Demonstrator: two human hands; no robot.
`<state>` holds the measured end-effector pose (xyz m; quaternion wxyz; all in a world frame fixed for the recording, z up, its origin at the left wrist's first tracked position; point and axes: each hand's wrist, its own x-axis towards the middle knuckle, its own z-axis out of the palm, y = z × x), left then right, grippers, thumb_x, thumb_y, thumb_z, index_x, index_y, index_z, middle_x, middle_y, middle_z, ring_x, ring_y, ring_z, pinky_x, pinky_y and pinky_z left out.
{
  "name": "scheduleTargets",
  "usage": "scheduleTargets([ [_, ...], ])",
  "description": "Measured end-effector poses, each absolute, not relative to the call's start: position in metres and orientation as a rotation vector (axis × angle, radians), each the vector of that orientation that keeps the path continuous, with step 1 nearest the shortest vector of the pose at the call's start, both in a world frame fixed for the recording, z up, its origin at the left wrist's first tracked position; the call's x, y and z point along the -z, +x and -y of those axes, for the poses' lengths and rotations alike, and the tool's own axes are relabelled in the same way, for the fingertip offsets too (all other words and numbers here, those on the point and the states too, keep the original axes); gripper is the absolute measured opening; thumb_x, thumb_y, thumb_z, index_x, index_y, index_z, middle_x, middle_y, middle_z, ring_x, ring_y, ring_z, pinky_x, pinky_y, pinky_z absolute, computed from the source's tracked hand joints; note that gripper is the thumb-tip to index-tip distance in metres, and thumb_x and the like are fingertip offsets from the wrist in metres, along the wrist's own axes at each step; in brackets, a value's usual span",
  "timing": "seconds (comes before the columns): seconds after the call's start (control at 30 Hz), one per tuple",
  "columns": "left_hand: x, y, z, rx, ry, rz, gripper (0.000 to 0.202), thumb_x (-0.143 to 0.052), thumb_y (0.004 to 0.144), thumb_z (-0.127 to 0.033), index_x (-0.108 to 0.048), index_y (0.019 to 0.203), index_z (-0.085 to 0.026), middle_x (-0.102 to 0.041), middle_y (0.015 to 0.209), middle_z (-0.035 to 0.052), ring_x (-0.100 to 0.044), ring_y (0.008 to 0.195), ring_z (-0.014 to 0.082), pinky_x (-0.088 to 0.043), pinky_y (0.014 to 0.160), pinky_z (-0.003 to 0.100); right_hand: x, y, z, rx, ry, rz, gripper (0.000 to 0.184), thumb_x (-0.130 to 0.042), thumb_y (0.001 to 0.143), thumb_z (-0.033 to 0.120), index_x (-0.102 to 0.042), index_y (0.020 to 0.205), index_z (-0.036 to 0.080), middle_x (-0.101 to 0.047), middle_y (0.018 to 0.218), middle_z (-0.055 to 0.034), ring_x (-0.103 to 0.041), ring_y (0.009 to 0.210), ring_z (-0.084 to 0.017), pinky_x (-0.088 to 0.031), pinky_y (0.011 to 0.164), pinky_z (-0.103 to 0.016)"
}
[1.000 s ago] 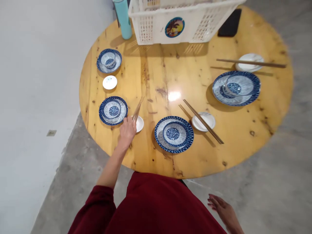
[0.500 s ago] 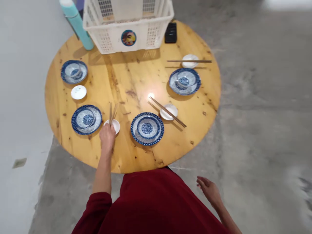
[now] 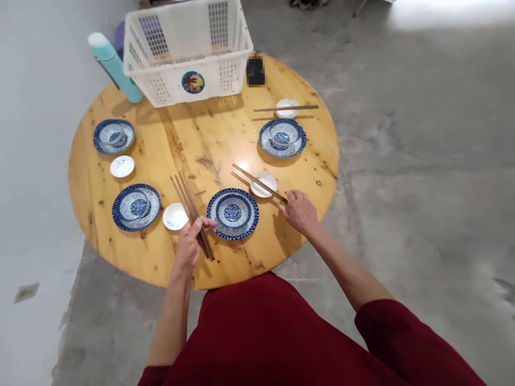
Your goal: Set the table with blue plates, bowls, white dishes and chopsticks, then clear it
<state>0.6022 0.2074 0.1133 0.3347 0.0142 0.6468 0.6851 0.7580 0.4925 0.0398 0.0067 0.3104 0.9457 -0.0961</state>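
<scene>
From here, L hand [image 3: 191, 242] holds a bunch of chopsticks [image 3: 189, 201] over the table [image 3: 203, 128], nr a blue-rimmed plate [image 3: 254, 214]. R hand [image 3: 301, 212] is at the near end of a chopstick pair [image 3: 257, 182] on a white dish [image 3: 267, 180]; can't tell if it's pinching. Both sets slant long-ways, tips far-left. Prob. gathering; next needs a good pinch.

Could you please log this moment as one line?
left hand: holds chopsticks | right hand: at end of chopstick pair across white dish | basket: on table
</scene>
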Motion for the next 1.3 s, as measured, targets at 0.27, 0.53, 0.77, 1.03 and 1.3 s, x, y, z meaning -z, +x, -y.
scheduleTargets([
  [0.27, -0.113, 0.634, -0.233, -1.923, -0.038, -1.324, 0.046, -0.079, 0.074, -0.059, -0.060, 0.087, -0.018, -0.058, 0.065, -0.0046, -0.050, 0.049, 0.0054, -0.044, 0.050, 0.019, -0.033, 0.733, -0.478, 0.237, 0.965, -2.678, 0.034, -0.035, 0.104, 0.029, -0.060, 0.115, 0.008, -0.070, 0.101, -0.0208, -0.067, 0.090, -0.028, -0.046, 0.075, -0.035],
  [0.53, -0.112, 0.635, -0.261, -1.944, -0.019, -1.406, 0.051, -0.076, 0.071, -0.066, -0.061, 0.088, -0.020, -0.046, 0.062, -0.0075, -0.026, 0.041, 0.0025, -0.017, 0.038, 0.020, -0.063, 0.760, -0.392, 1.153, 1.031, -2.854, 0.037, -0.027, 0.102, 0.036, -0.058, 0.092, 0.019, -0.064, 0.066, -0.0035, -0.063, 0.061, -0.018, -0.045, 0.062, -0.028],
  [0.77, -0.113, 0.637, -0.276, -1.920, 0.068, -1.435, 0.040, -0.083, 0.066, -0.054, -0.067, 0.085, -0.022, -0.057, 0.068, -0.0030, -0.044, 0.051, 0.0068, -0.033, 0.046, 0.021, -0.084, 0.752, -0.319, 1.584, 1.040, -2.835, 0.035, -0.028, 0.101, 0.047, -0.050, 0.088, 0.023, -0.058, 0.057, 0.0010, -0.056, 0.048, -0.016, -0.041, 0.051, -0.027],
  [1.03, -0.116, 0.645, -0.269, -1.728, 0.199, -1.408, 0.033, -0.083, 0.068, -0.049, -0.072, 0.082, -0.022, -0.061, 0.071, 0.0001, -0.051, 0.050, 0.0086, -0.040, 0.044, 0.021, -0.080, 0.762, -0.309, 1.395, 0.883, -2.918, 0.035, -0.024, 0.105, 0.038, -0.053, 0.103, 0.020, -0.064, 0.068, -0.0029, -0.060, 0.053, -0.016, -0.043, 0.055, -0.028],
  [1.3, -0.129, 0.673, -0.287, -1.549, 0.299, -1.514, 0.056, -0.074, 0.070, -0.072, -0.058, 0.077, -0.019, -0.051, 0.054, -0.0057, -0.048, 0.035, 0.0090, -0.036, 0.032, 0.020, -0.083, 0.788, -0.338, 1.474, 0.691, -2.873, 0.035, -0.026, 0.103, 0.028, -0.050, 0.125, 0.016, -0.071, 0.080, -0.0067, -0.067, 0.066, -0.020, -0.048, 0.063, -0.031],
])
